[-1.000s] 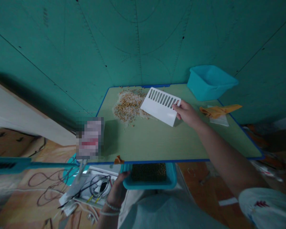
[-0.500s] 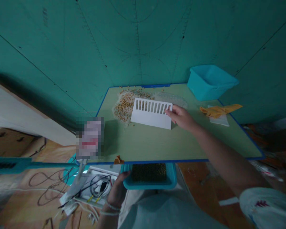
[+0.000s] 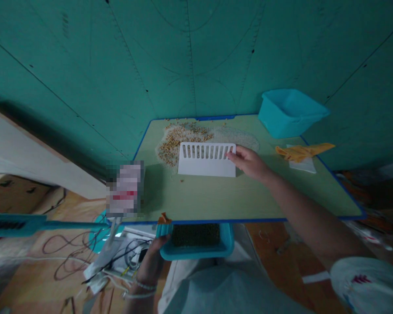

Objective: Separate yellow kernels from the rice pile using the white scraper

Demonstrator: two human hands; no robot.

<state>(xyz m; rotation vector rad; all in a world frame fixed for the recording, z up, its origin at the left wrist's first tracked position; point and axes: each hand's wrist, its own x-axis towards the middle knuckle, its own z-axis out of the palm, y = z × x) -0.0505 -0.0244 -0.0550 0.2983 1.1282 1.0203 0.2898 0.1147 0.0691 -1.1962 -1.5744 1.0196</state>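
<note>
My right hand (image 3: 249, 162) grips the right end of a white slotted plastic panel (image 3: 207, 167), fingers closed round its edge. The panel stands tilted on the table, in front of a spread of yellow beans and pale grains (image 3: 170, 146). Below the table's front edge, my left hand (image 3: 153, 255) holds the left rim of a turquoise plastic basin (image 3: 196, 253). Dark green, small-grained contents (image 3: 195, 235) lie in the basin; their kind is hard to make out.
A second turquoise basin (image 3: 290, 113) stands at the table's back right, near an orange cloth (image 3: 303, 151) over a white sheet. A blurred-out packet (image 3: 126, 189) sits at the left edge. The green wall (image 3: 196, 56) borders the table (image 3: 216, 200); cables (image 3: 62, 255) lie on the floor.
My right hand has lowered and levelled the panel's slotted edge, shifting it slightly left. The basin in my left hand has moved left under the table's edge.
</note>
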